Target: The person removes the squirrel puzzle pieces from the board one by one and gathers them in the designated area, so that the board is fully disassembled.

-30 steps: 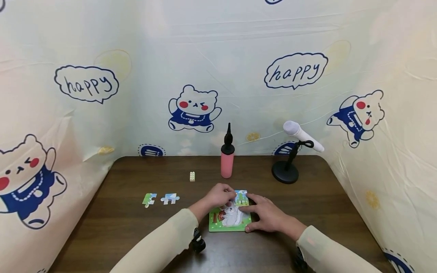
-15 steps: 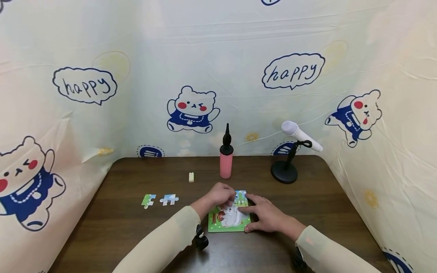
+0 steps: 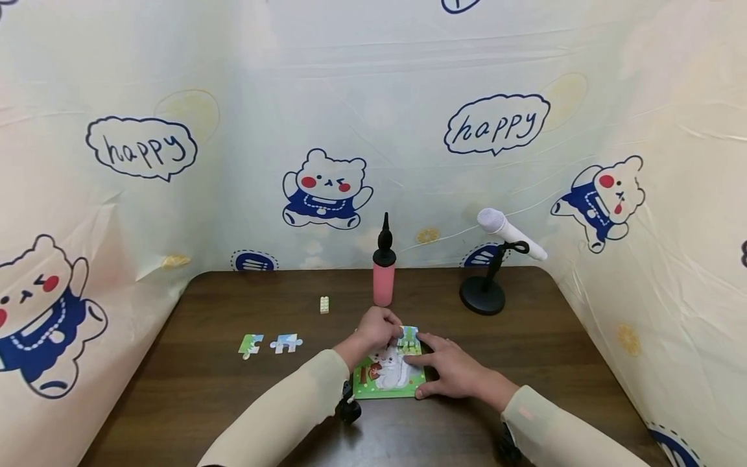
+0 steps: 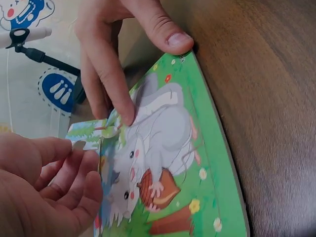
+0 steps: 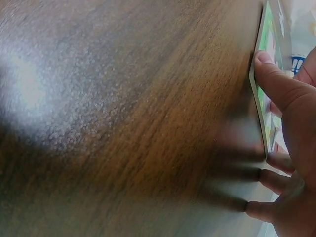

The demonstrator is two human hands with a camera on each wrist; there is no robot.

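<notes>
A jigsaw puzzle point(image 3: 390, 373) on a green board lies on the table, showing a grey squirrel with an acorn point(image 4: 160, 190). My left hand point(image 3: 379, 326) is at its far side, fingers curled, pinching the edge of a puzzle piece point(image 4: 86, 131) with trees and sky at the far right corner. How firmly that piece sits is hard to tell. My right hand point(image 3: 452, 370) spreads over the right edge. Its thumb point(image 4: 177, 42) rests on the near right corner, and its index finger touches the picture. The other right fingers point(image 5: 271, 180) reach down beside the board.
Two loose puzzle pieces, one green and blue point(image 3: 251, 346) and one blue point(image 3: 286, 343), lie to the left. Behind are a cream toy brick point(image 3: 324, 305), a pink hand pump point(image 3: 383, 282) and a white microphone point(image 3: 508, 233) on a black stand point(image 3: 482, 295).
My left hand and forearm have shifted slightly right and toward the far edge of the puzzle. The right hand keeps its place on the board. The head view has drifted a little.
</notes>
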